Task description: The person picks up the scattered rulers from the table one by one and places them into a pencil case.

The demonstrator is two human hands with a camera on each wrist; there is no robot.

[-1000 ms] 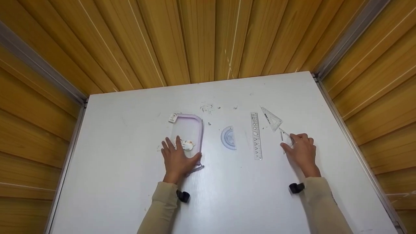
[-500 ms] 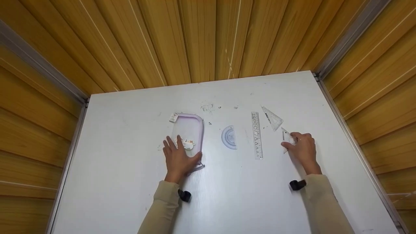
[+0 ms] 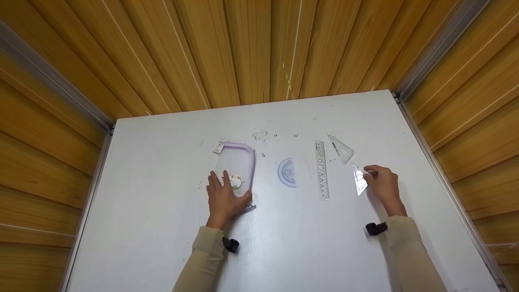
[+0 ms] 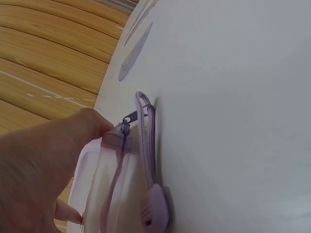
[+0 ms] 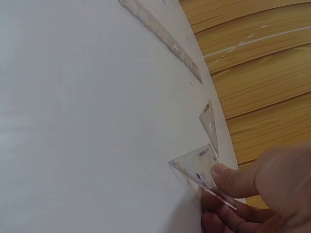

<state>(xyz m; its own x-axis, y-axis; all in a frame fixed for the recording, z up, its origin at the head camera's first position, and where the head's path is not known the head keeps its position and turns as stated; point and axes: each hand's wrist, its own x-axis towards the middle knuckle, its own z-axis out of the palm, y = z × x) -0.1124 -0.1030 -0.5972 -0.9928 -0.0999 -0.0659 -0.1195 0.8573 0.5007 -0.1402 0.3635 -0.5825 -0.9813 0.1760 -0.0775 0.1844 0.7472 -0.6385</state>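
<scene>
My left hand lies spread over the lower part of a clear zip pouch with lilac edging, its fingers fairly straight. In the left wrist view the thumb touches the pouch corner beside the zipper pull, and a lilac strap hangs there. On the right side, my right hand pinches a clear set square between thumb and fingers, the square tilted up at an angle. Just beyond it lies a second clear set square, flat on the table.
A clear stencil ruler lies upright in the head view, left of the set squares. Between it and the pouch is a bluish protractor. The white table meets wood-pattern panels at its far edge.
My right hand has taken hold of the nearer set square and tilted it up off the table, shifting slightly right. The left hand stays on the pouch.
</scene>
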